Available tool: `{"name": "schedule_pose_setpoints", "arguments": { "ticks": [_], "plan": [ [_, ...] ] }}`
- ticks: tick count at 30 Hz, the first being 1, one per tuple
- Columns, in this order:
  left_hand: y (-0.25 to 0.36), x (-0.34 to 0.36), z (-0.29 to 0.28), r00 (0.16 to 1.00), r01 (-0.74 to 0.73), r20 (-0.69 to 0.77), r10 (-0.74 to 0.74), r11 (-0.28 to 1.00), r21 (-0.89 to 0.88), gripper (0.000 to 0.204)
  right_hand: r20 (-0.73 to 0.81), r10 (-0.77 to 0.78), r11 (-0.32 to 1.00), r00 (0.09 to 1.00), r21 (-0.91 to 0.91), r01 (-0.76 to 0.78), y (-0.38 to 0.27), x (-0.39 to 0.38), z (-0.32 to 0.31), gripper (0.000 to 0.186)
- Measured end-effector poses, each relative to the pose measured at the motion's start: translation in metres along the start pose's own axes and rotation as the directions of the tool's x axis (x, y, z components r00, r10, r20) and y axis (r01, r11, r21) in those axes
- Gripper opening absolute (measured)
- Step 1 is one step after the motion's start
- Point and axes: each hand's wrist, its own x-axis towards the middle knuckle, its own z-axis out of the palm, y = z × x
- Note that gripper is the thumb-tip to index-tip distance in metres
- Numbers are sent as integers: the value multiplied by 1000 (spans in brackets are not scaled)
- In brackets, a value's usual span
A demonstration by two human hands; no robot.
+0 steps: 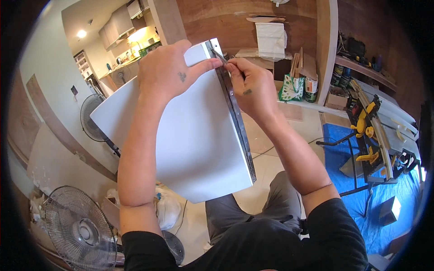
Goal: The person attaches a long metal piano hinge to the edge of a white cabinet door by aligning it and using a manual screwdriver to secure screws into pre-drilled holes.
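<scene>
A white panel is held up in front of me, its long edge running from top to lower right. Along that edge lies a dark metal strip, screwed or pressed against it. My left hand grips the panel's upper part, with the thumb pressed on the strip near its top end. Close by, my right hand is closed in a pinch on a thin dark pointed piece that touches the strip's upper end. Its exact kind is hard to make out, and its rear end is hidden in my fingers.
A standing fan is at lower left, another fan behind the panel. On the right, a work stand with yellow clamps stands on a blue sheet. A green-and-white bag and cans sit by the back wall.
</scene>
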Motion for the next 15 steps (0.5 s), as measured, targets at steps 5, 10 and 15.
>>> {"name": "schedule_pose_setpoints", "arguments": {
  "ticks": [5,10,15],
  "plan": [
    [4,-1,-3,1000,15,1,-15,998,56,70,-35,-125,972,991,-205,116,-4,-3,-6,16],
    [8,-2,1,999,-20,-29,21,999,47,71,-16,154,985,988,76,-152,-10,-5,-1,17],
    [11,-2,-5,999,-40,-22,41,998,58,71,175,259,868,950,389,-309,4,-2,0,19]
  ]
}}
